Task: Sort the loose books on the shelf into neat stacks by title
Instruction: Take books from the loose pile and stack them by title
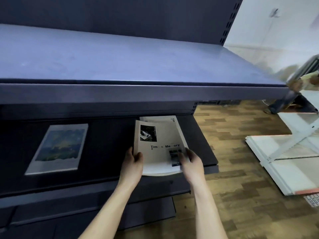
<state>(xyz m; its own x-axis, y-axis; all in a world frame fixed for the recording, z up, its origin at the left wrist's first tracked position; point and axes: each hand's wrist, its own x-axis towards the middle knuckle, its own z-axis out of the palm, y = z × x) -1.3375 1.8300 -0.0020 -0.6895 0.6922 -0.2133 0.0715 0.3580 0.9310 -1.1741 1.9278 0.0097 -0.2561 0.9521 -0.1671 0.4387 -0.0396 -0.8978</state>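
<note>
A white book titled "Time & Memory" (159, 140) lies on top of a stack of the same title (172, 120) at the right end of the dark lower shelf (110, 144). My left hand (133, 163) grips the top book's near left edge, thumb on the cover. At the near right corner, my right hand (192, 161) holds the book with its fingers over the cover's small dark photo. A book with a blue and yellow painted cover (59, 147) lies flat to the left, apart from the stack.
A wide blue-grey upper shelf (138, 62) overhangs the lower one. Wood-pattern floor (241, 195) lies to the right, with white panels (284, 161) stacked on it. A dark base ledge (103, 204) juts out below the shelf.
</note>
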